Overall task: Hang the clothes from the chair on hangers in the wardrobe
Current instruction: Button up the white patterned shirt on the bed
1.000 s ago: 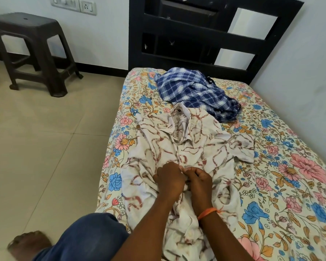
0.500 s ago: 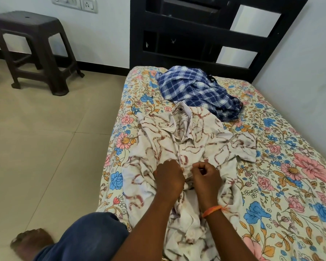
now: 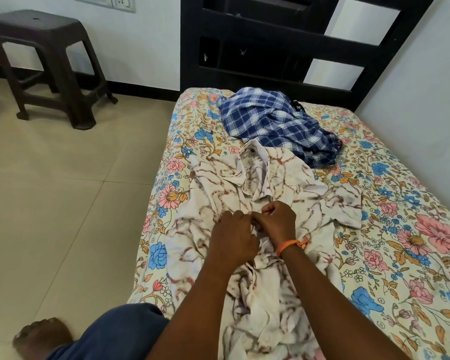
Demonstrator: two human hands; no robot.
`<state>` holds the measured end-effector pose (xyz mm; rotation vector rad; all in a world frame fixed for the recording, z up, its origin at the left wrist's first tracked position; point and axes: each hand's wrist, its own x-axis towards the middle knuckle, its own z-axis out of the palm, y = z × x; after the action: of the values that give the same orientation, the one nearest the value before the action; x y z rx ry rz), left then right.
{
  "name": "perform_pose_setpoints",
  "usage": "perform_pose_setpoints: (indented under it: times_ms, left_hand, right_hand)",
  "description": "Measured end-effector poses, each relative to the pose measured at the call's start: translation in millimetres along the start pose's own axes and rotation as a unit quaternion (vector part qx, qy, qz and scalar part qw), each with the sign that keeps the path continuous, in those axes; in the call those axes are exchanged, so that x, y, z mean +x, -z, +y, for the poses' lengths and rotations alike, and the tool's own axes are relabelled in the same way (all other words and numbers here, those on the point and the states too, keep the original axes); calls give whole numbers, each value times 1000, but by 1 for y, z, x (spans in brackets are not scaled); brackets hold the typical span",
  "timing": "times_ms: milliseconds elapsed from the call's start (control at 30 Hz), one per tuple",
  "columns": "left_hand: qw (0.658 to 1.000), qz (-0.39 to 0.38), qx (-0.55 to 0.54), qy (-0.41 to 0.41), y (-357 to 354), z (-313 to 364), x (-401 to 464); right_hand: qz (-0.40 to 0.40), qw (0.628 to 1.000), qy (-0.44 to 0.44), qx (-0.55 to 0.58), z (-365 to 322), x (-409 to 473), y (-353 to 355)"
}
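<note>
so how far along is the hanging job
Done: nothing looks hung; no hanger or wardrobe shows. In hand: left hand and right hand pinch the front of the white patterned shirt spread on the bed. Left: this shirt, plus the blue checked shirt behind it.

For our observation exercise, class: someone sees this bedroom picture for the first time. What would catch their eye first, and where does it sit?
First, the two hands, left hand and right hand, meeting over the front of a white shirt with brown marbling spread in the middle of the floral bedsheet, fingers curled into its cloth. Behind it, near the dark headboard, lies a crumpled blue checked shirt. A dark plastic stool stands on the floor at far left.
</note>
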<state>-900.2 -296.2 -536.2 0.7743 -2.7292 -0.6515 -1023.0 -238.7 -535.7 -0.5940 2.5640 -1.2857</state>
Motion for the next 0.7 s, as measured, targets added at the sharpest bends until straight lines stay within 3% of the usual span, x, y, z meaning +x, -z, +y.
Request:
perform_pose_setpoints:
  times_ms: [133, 367, 500, 700]
  left_hand:
    - [998, 38, -9, 39, -1, -2, 9]
    - [994, 88, 56, 21, -3, -6, 26]
    - [991, 56, 122, 7, -5, -8, 31]
    - [997, 51, 47, 27, -10, -8, 37]
  right_hand:
    - [30, 999, 12, -10, 4, -4, -2]
    - [68, 997, 2, 47, 13, -10, -6]
    - [91, 994, 13, 63, 18, -16, -9]
    - [100, 988, -30, 114, 17, -16, -12]
